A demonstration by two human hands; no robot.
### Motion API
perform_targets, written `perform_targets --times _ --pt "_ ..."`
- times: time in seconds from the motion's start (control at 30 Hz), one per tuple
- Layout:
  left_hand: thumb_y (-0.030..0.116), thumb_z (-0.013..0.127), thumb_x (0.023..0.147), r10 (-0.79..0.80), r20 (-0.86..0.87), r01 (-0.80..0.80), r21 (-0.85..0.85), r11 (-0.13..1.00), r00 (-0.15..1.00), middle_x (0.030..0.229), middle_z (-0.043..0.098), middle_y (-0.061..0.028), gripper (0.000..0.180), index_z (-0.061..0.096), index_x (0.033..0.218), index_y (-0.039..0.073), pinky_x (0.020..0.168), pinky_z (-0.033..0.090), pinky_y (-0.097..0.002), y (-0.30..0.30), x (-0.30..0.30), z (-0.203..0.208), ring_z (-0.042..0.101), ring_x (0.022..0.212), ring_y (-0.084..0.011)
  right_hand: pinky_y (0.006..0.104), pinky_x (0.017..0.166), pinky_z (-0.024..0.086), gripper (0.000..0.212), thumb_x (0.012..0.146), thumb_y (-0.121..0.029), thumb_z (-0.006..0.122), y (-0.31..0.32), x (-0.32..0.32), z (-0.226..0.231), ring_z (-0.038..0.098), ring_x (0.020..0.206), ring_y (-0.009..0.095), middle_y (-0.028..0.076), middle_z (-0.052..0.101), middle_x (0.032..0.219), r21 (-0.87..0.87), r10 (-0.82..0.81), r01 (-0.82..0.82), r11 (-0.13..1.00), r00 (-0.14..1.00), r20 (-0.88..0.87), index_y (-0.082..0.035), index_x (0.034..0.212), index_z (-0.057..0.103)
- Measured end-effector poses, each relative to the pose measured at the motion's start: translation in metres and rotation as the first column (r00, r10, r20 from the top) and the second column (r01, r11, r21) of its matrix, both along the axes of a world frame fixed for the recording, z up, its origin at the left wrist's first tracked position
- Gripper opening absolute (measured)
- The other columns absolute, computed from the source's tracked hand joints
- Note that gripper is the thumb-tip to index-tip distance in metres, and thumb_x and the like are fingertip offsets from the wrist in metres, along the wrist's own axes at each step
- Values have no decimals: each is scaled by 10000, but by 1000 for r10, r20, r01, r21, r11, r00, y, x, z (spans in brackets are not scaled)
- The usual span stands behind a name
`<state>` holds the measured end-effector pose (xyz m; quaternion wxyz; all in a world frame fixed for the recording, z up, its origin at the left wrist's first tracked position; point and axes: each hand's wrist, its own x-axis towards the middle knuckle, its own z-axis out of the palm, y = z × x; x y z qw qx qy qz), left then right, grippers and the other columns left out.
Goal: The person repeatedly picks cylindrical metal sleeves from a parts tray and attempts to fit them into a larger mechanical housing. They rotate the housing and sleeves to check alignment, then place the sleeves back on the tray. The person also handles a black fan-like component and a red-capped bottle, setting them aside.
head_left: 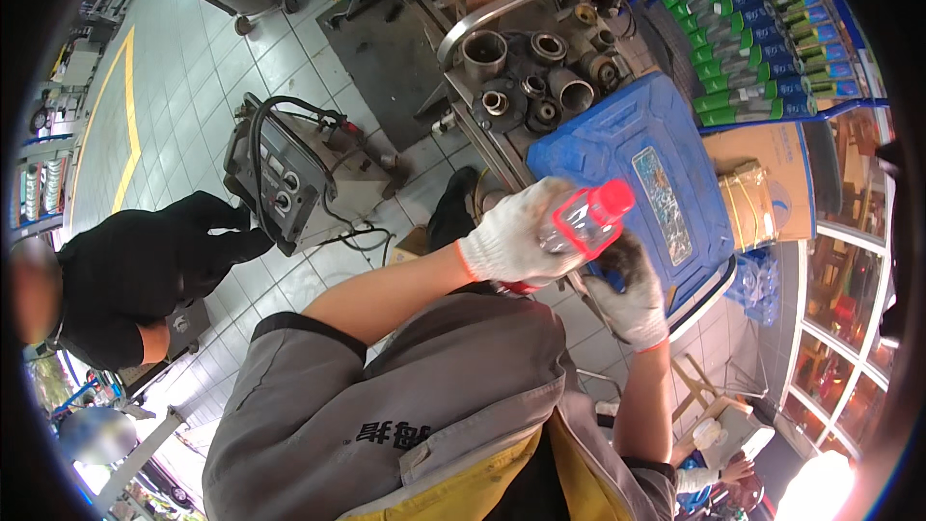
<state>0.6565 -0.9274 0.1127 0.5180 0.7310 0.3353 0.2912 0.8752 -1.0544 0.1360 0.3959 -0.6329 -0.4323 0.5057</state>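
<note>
A clear plastic bottle with a red cap and red label is tilted up toward me in front of my chest. My left hand, in a white knit glove with an orange cuff, is closed around its body. A bit of red shows below that glove; whether it belongs to the bottle I cannot tell. Just right of the bottle is my right hand, its glove blackened over the fingers. Its thumb stands apart from the fingers, and the bottle partly covers the fingertips. Whether that hand touches the bottle is unclear.
Beyond my hands lies a blue plastic case, beside a metal bench with several round metal sockets. A rack of green-and-blue packages stands far right. Left are a wheeled machine with cables and another person in black.
</note>
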Motion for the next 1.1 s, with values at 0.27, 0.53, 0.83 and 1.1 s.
perform_targets --times 0.27,0.53,0.83,1.1 --pt "338 975 679 7 -159 40 295 955 987 1270 686 -200 856 575 1370 28 967 579 -461 -21 -60 -26 712 1107 -405 390 1029 564 746 860 -8 846 -9 -45 -21 673 1235 241 138 658 1370 -15 55 -55 998 998 -18 -6 1516 490" --pt "396 943 726 -570 -312 626 115 772 760 1250 691 -141 771 588 1343 98 1014 545 -476 -35 -1 -61 683 1155 -373 463 854 596 602 776 -266 909 -73 -35 -7 703 1011 389 162 654 1170 120 12 -95 988 831 556 -93 1282 631" --pt "359 892 756 -918 -322 972 125 199 229 1264 676 -141 680 598 1312 102 1061 522 -461 -109 96 -137 667 1190 -350 482 846 591 601 845 -401 852 -195 -59 -40 701 1030 403 195 667 1149 -293 -316 491 820 816 484 -51 1268 607" --pt "341 852 841 -814 -580 954 -232 192 23 1523 536 -153 781 508 1493 83 1180 447 -489 -180 133 -216 557 1380 -382 520 885 585 497 861 -362 810 -295 -53 -226 713 1018 469 271 703 1122 -521 -654 747 413 642 401 -26 1143 576"
